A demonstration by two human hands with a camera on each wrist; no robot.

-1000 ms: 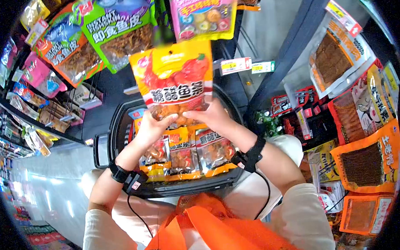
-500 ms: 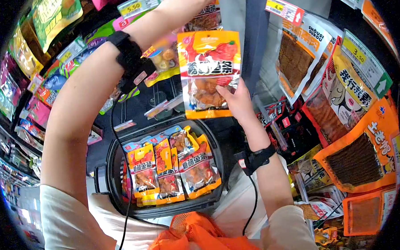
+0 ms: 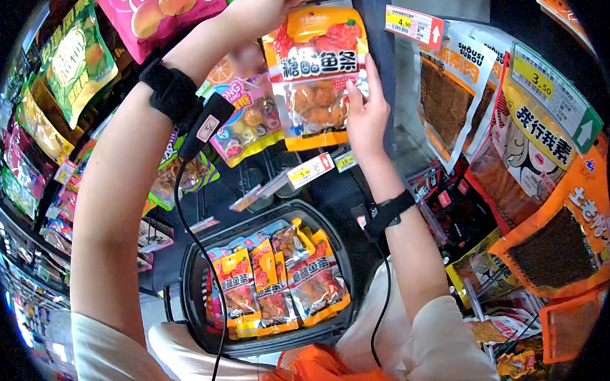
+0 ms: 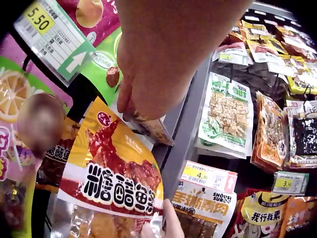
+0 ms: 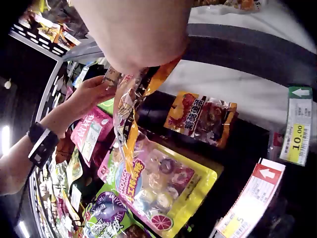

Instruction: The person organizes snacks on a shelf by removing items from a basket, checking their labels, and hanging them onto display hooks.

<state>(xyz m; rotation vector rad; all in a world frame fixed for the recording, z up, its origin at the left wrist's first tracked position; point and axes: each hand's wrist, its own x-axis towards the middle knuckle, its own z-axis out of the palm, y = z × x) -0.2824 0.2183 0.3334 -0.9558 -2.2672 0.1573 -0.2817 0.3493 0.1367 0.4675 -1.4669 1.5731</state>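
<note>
A dark shop shelf [image 3: 166, 262] with packaged snacks around it fills the space ahead of the person, and a pale glossy floor [image 3: 46, 331] shows at the lower left. A black plastic basket [image 3: 188, 318] stands below the shelf, at the person's lap.

In front of the shelf, the right hand [image 3: 368, 116] has its grip closed on the right edge of a yellow, red and clear plastic bag of brown pieces [image 3: 320, 98], held upright above the basket. The left hand [image 5: 91, 95] is raised at the bag's top, its grip pinching a clear price-tag holder [image 5: 112, 77].

The held bag is close beside a grey metal upright [image 4: 184, 129] on its right; a pink-and-yellow candy bag [image 3: 247, 115] hangs near on its left. Between the held bag and the basket's far rim lies open room, crossed by the shelf's front edge.

Counted: one bag in the right hand; one matching bag [image 5: 200, 119] beyond it at the shelf; at least four matching bags [image 3: 318, 278] in the basket, the overlaps hiding the full number. Two price labels [image 5: 255, 198] stand out along the shelf edge in the right wrist view, one red-arrowed, one green-arrowed.
</note>
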